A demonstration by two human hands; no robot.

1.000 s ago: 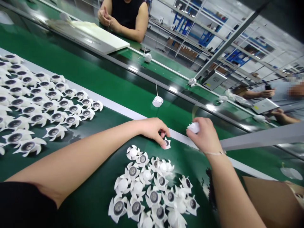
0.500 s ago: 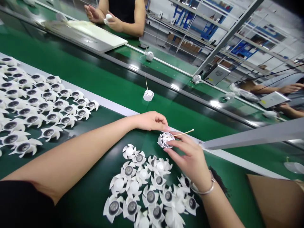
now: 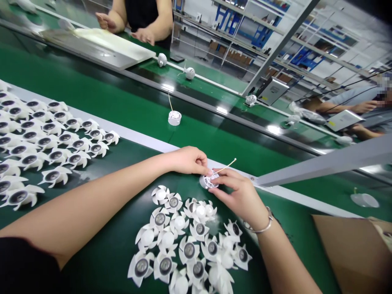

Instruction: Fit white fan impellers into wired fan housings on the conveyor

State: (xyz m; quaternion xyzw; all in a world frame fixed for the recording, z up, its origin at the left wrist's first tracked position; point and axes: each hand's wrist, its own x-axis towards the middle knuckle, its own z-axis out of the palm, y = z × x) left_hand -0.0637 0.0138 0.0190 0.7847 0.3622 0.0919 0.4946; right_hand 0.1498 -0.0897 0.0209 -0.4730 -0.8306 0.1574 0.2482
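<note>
A round white plastic motor housing [image 3: 206, 182], with spokes inside and a thin cream wire standing out, is gripped at its right side by the fingers of my right hand [image 3: 240, 192]. My left hand [image 3: 191, 160] is closed in a pinch, its fingertips touching the housing's open top. Whatever may be between those fingertips is hidden. Below both hands lies a loose heap of white fan blades [image 3: 189, 250], some with dark hubs facing up.
Rows of fan blades [image 3: 57, 155] cover the left of the green bench. Another housing [image 3: 174, 118] sits on the green belt [image 3: 134, 112] beyond the pale rail. A grey post [image 3: 321, 159] slants in at right, above a cardboard box [image 3: 339, 249]. Co-workers' hands [image 3: 143, 36] show across the line.
My left fingertips have moved from the housing's edge onto its open top. On the belt, the other housing has shifted left. The co-worker's hand has released a white part, now on the far bench.
</note>
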